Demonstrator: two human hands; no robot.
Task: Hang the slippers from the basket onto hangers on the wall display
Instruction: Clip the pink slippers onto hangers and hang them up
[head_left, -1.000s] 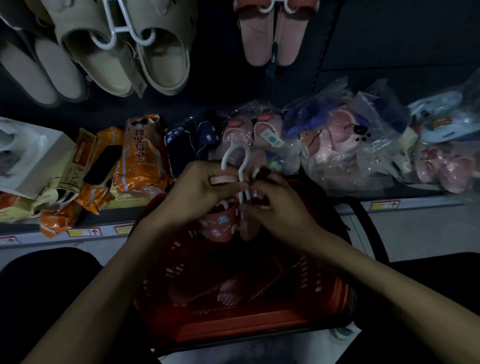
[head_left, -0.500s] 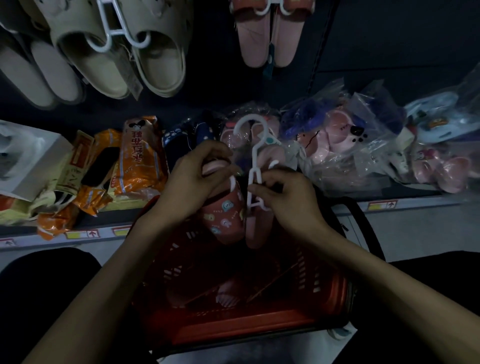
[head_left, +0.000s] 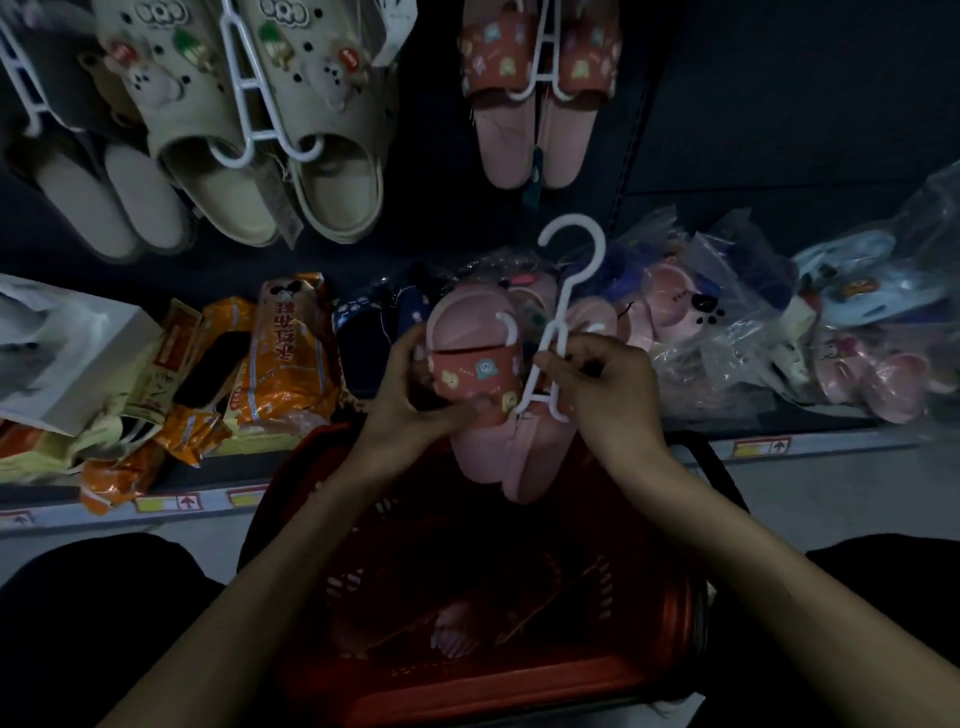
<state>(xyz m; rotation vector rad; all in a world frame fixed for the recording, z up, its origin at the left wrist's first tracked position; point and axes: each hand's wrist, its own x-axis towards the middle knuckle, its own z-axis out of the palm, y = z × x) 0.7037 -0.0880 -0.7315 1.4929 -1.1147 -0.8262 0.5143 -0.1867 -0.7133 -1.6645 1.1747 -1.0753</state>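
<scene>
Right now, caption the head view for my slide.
Above a red basket, the left hand holds a pink slipper while the right hand pinches its white hanger.

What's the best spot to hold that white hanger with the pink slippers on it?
Grip the white hanger by its bare straight stem just under the hook, coming from the right: the hook opens leftward, and the pink slippers fill the arms below.
</scene>
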